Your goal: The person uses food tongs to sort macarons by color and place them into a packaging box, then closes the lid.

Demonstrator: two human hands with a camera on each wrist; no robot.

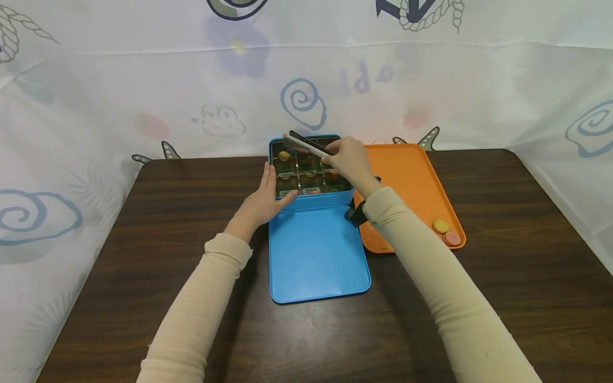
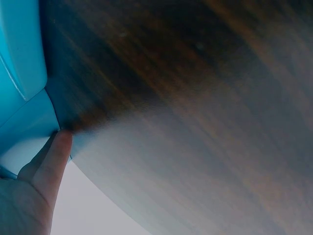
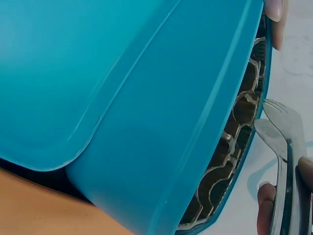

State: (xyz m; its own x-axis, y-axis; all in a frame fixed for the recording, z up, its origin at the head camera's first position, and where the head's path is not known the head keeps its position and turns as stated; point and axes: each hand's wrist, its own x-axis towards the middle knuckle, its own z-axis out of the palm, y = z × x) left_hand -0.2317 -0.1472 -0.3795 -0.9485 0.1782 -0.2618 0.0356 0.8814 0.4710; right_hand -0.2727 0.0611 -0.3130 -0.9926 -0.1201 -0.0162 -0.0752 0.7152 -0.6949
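A blue tin box (image 1: 316, 201) stands on the table with its hinged lid (image 1: 318, 255) laid open toward me. Inside, a divided tray (image 1: 298, 183) has several small compartments, and a yellow round piece (image 1: 284, 156) is in the far left part. My left hand (image 1: 261, 205) rests against the box's left side, fingers straight, thumb on the front rim. My right hand (image 1: 351, 162) holds a pair of metal tongs (image 3: 288, 132) over the far part of the box. One tong tip is forked, the other spoon-shaped, and they stand slightly apart. Small pinkish pieces show in some compartments.
An orange tray (image 1: 402, 175) lies to the right of the box, partly under my right arm. In its near right corner are a yellow round piece (image 1: 440, 226) and a pink round piece (image 1: 452, 238). A printed white cloth (image 1: 182, 80) hangs behind the dark wooden table (image 1: 191, 197).
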